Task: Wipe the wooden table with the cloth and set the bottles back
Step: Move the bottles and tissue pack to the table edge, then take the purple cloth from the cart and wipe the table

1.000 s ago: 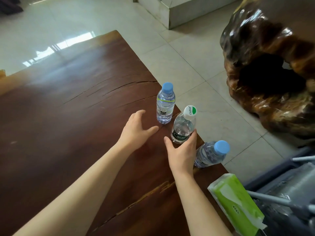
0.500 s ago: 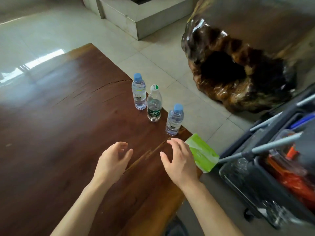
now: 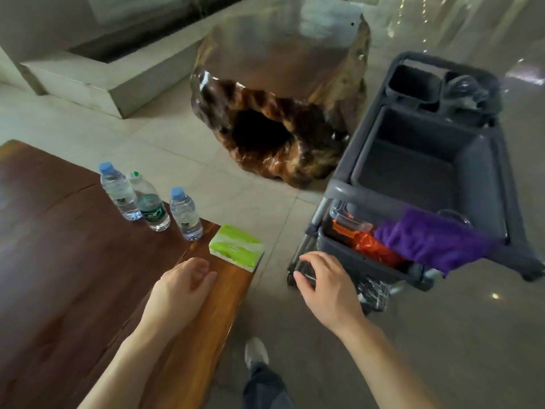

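Three water bottles stand in a row near the right edge of the dark wooden table (image 3: 59, 276): a blue-capped bottle (image 3: 118, 191), a white-capped bottle with a green label (image 3: 149, 202) and a second blue-capped bottle (image 3: 185, 215). A purple cloth (image 3: 433, 240) hangs over the near rail of the grey cart (image 3: 413, 172). My left hand (image 3: 180, 290) hovers over the table's corner, fingers loosely curled, holding nothing. Over the floor beside the cart's lower shelf is my right hand (image 3: 327, 283), fingers spread and empty, short of the cloth.
A green tissue pack (image 3: 236, 247) lies on the table's corner. Orange items (image 3: 368, 246) sit in the cart beside the cloth. A large polished root stump (image 3: 280, 113) stands on the tiled floor behind. My shoe (image 3: 256, 351) is on the floor below.
Both hands left the bottles and drew back. The view swung right to the cart, and my right hand moved off the table toward it. The bottles stand upright.
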